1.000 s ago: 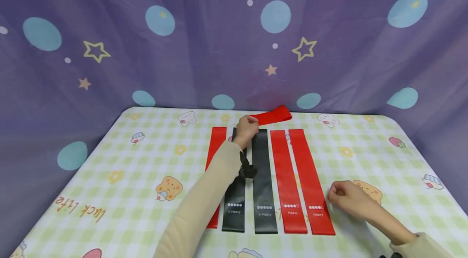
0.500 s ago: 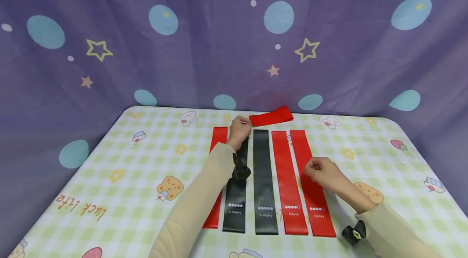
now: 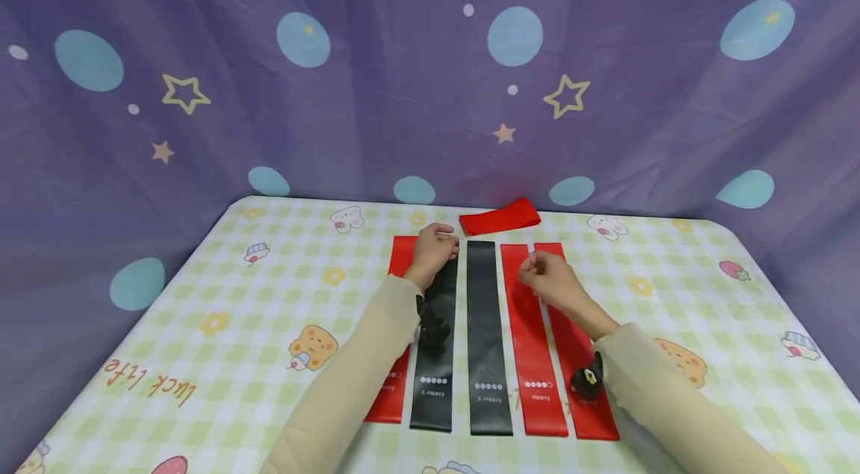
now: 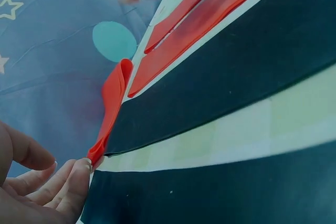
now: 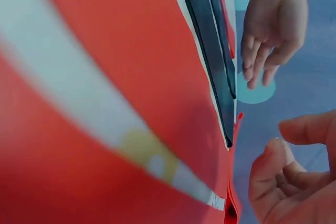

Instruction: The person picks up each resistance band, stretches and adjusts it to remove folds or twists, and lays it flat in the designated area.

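Note:
A folded red resistance band (image 3: 500,219) lies crosswise at the table's far edge. Nearer, flat bands run side by side: a red one (image 3: 388,403), two black X-Heavy ones (image 3: 437,384) and two red Heavy ones (image 3: 527,340). My left hand (image 3: 433,248) hovers around the far end of the left black band, fingers loosely bent and holding nothing; in the left wrist view its fingertips overlap the folded band's near end (image 4: 113,103). Over the far part of the right-hand red bands is my right hand (image 3: 552,280), thumb and forefinger apart in the right wrist view, nothing between them.
A green-checked cloth (image 3: 222,265) with cartoon prints covers the table. Behind it hangs a purple curtain (image 3: 376,123) with stars and teal ovals, close against the far edge. Both wrists wear small black devices (image 3: 587,381).
My right hand has moved left and away from me, from beside the rightmost band to over the red bands. My left hand has drawn back leftward from the folded red band, which stays in place.

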A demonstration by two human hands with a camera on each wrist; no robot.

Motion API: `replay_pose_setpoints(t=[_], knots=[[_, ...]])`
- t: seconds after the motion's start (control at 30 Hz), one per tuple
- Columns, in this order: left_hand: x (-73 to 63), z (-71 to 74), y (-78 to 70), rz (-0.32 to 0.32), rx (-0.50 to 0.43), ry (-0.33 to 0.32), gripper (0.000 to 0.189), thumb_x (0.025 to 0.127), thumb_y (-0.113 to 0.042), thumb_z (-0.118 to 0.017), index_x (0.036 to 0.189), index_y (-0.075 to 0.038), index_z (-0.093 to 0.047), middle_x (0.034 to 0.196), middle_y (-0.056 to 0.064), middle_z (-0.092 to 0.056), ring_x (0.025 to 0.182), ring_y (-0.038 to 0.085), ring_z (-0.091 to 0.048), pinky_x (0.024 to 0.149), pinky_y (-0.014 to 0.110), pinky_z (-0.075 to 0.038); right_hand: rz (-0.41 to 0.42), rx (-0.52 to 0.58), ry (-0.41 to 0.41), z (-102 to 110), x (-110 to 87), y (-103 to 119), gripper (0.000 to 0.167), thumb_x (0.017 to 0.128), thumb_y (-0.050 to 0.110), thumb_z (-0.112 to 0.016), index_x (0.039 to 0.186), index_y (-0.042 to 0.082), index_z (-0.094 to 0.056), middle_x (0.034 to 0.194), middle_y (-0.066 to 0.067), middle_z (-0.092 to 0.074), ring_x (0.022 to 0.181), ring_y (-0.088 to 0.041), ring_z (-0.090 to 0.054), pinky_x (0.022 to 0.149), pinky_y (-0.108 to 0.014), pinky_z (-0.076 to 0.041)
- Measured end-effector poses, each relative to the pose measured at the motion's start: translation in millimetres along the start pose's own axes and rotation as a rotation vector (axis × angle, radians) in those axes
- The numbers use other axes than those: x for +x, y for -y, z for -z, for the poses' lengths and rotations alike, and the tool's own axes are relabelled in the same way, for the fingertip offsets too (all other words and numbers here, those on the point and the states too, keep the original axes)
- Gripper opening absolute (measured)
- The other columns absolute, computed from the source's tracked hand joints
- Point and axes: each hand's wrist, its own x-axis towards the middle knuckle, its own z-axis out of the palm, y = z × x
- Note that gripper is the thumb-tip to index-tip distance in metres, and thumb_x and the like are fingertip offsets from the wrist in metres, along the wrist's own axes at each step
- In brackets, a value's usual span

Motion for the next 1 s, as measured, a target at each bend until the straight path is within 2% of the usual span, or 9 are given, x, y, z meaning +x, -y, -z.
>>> replay_pose_setpoints(t=[0.23,0.33,0.47,0.6,0.73,0.83,1.0], knots=[[-6.4,6.8,2.3,-0.016,0.019,-0.014,0.026,0.09,-0.004,-0.058,0.115,0.005,-0.058,0.105,0.022,-0.068,0.085,0.03,-0.068,0.07,0.027,-0.057,0.031,-0.001,-0.032,-17.4,39.0,8.5,0.017,0.087,0.01,-0.06,0.1,0.0,-0.055,0.083,-0.013,-0.058,0.063,-0.02,-0.056,0.056,-0.025,-0.05],[-8.0,8.7,3.7,-0.015,0.016,-0.015,0.025,0.09,-0.003,-0.057,0.114,0.005,-0.058,0.105,0.023,-0.068,0.084,0.03,-0.068,0.068,0.025,-0.056,0.056,-0.044,-0.067,-23.3,51.0,13.2,0.018,0.086,0.011,-0.061,0.099,0.0,-0.056,0.084,-0.011,-0.058,0.067,-0.02,-0.054,0.061,-0.024,-0.047],[-10.4,12.4,7.1,-0.023,0.026,-0.015,0.023,0.091,-0.003,-0.057,0.113,0.004,-0.06,0.105,0.022,-0.068,0.084,0.028,-0.068,0.067,0.024,-0.056,0.076,-0.079,-0.096,-30.4,62.6,17.6,0.022,0.083,0.01,-0.061,0.102,-0.001,-0.055,0.091,-0.014,-0.059,0.078,-0.023,-0.053,0.07,-0.029,-0.047],[-16.0,16.7,10.9,-0.101,0.122,-0.02,0.022,0.089,-0.001,-0.054,0.108,0.003,-0.063,0.105,0.019,-0.068,0.088,0.027,-0.065,0.076,0.031,-0.056,0.065,-0.109,-0.101,-37.3,73.8,19.3,0.031,0.081,0.01,-0.063,0.108,-0.003,-0.052,0.105,-0.018,-0.056,0.091,-0.028,-0.053,0.078,-0.038,-0.053],[-22.7,19.7,12.8,-0.198,0.233,-0.029,0.025,0.085,0.0,-0.052,0.107,0.002,-0.065,0.108,0.017,-0.067,0.095,0.029,-0.063,0.086,0.039,-0.053,0.062,-0.194,-0.112,-43.3,87.1,21.3,0.038,0.081,0.012,-0.066,0.112,-0.004,-0.05,0.114,-0.021,-0.05,0.101,-0.032,-0.05,0.086,-0.044,-0.051],[-26.8,22.2,12.5,-0.24,0.273,-0.021,0.026,0.084,0.0,-0.051,0.107,0.0,-0.064,0.11,0.016,-0.066,0.093,0.03,-0.064,0.085,0.04,-0.053,0.087,-0.268,-0.099,-45.7,97.1,25.5,0.044,0.081,0.016,-0.067,0.116,-0.005,-0.049,0.116,-0.023,-0.048,0.104,-0.034,-0.048,0.092,-0.047,-0.047],[-31.4,24.9,11.2,-0.27,0.306,0.008,0.026,0.083,0.0,-0.052,0.107,-0.001,-0.063,0.103,0.016,-0.067,0.086,0.026,-0.063,0.077,0.036,-0.054,0.085,-0.341,-0.051,-50.7,110.6,33.5,0.058,0.081,0.023,-0.068,0.126,-0.006,-0.044,0.123,-0.025,-0.046,0.109,-0.036,-0.048,0.098,-0.047,-0.044]])
